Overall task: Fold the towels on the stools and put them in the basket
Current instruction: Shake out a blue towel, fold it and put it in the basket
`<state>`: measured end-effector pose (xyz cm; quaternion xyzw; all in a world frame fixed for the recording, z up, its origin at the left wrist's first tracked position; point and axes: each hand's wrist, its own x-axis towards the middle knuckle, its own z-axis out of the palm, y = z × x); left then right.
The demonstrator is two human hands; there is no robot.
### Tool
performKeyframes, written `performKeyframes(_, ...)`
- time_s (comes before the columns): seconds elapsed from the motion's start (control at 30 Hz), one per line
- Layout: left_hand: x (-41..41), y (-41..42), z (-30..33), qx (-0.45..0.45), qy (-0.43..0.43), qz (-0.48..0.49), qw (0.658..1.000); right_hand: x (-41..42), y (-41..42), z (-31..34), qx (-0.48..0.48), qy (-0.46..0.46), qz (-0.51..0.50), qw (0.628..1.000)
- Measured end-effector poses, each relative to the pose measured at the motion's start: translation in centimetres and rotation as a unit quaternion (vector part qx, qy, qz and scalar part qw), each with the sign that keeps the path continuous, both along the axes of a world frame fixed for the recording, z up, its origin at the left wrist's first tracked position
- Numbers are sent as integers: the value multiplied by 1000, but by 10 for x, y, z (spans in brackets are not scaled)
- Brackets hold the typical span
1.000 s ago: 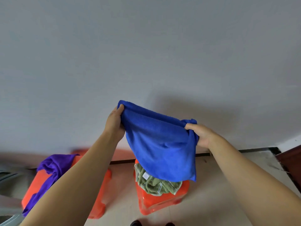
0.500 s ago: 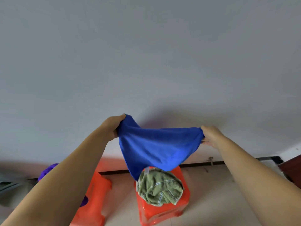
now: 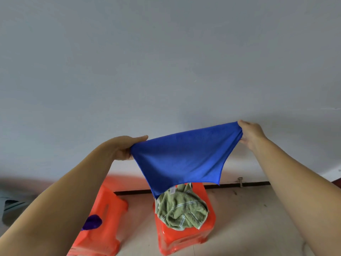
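Observation:
A blue towel hangs stretched in the air between my hands, its lower corners drooping. My left hand pinches its left top corner and my right hand grips its right top corner, a little higher. Below it, a crumpled green striped towel lies on an orange stool. A second orange stool stands to the left, with a bit of purple towel showing past my left forearm. No basket is in view.
A plain grey wall fills most of the view. A dark baseboard runs along the pale tiled floor. Something grey lies at the far left edge.
My hands have moved apart and the right one has risen, pulling the blue towel from a bunched drape into a wide taut span. The view shifted, hiding most of the purple towel.

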<state>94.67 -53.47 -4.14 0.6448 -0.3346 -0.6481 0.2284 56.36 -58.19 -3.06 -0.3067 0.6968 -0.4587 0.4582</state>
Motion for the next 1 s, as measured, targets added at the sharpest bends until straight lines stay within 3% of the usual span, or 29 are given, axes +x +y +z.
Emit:
performKeyframes(0.1,8,9,-5,11,134,-57,989,-6,-3,4,15,-30,-22,999)
performKeyframes(0.17,11,15,-10,15,157,-75,985,-9,-4,6,29,-22,-22,999)
performKeyframes(0.27,12,16,-20,12,127,-10,992,-16,-3,6,36,20,7,999)
performKeyframes(0.37,12,11,-26,-27,45,53,997,-20,0,6,18,105,57,993)
performKeyframes(0.43,9,6,-26,-49,46,107,992,-22,1,5,17,132,80,988)
performKeyframes(0.63,-8,-3,-15,-99,38,182,978,-18,5,5,32,-65,48,996)
performKeyframes(0.73,-5,-6,-9,-102,54,81,990,-19,11,6,4,-132,64,989)
performKeyframes(0.83,-1,-4,-10,-126,6,29,992,-23,15,4,-5,-80,63,995)
performKeyframes(1.0,-4,-3,-17,-152,-56,111,980,-27,17,-2,39,94,108,989)
